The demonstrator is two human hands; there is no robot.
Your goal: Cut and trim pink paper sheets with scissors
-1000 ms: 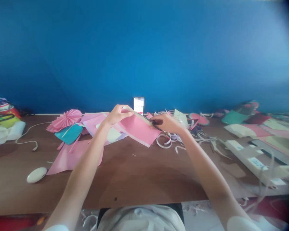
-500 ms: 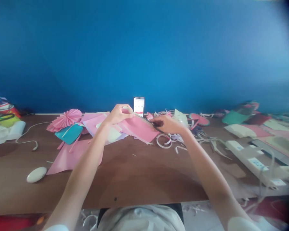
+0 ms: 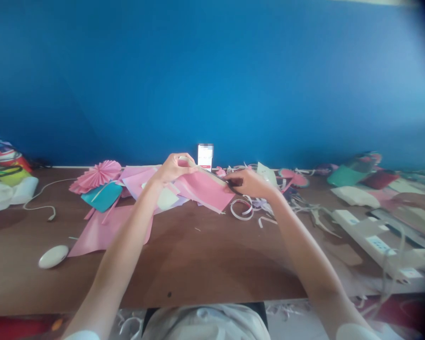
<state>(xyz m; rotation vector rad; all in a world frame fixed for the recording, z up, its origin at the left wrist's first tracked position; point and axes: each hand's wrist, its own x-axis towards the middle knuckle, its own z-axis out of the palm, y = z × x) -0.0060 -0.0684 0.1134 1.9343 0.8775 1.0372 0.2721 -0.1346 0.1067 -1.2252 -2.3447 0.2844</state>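
A sheet of pink paper (image 3: 206, 191) is held up over the far side of the table, tilted toward me. My left hand (image 3: 174, 169) is closed on its upper left corner, thumb against the paper. My right hand (image 3: 250, 183) grips dark-handled scissors (image 3: 233, 190) at the sheet's upper right, and their blades lie along its top edge. How far the blades are apart cannot be made out. Just below my right hand lies a curled white paper strip (image 3: 241, 216).
A phone (image 3: 205, 157) stands against the blue wall. To the left are a pink pleated fan (image 3: 99, 174), a teal piece (image 3: 102, 196), more pink paper (image 3: 95, 236) and a white mouse (image 3: 53, 257). On the right lie paper scraps and a white power strip (image 3: 370, 238).
Both hands keep nearly the same place on the pink paper and scissors. The view has shifted very slightly; no object has clearly moved.
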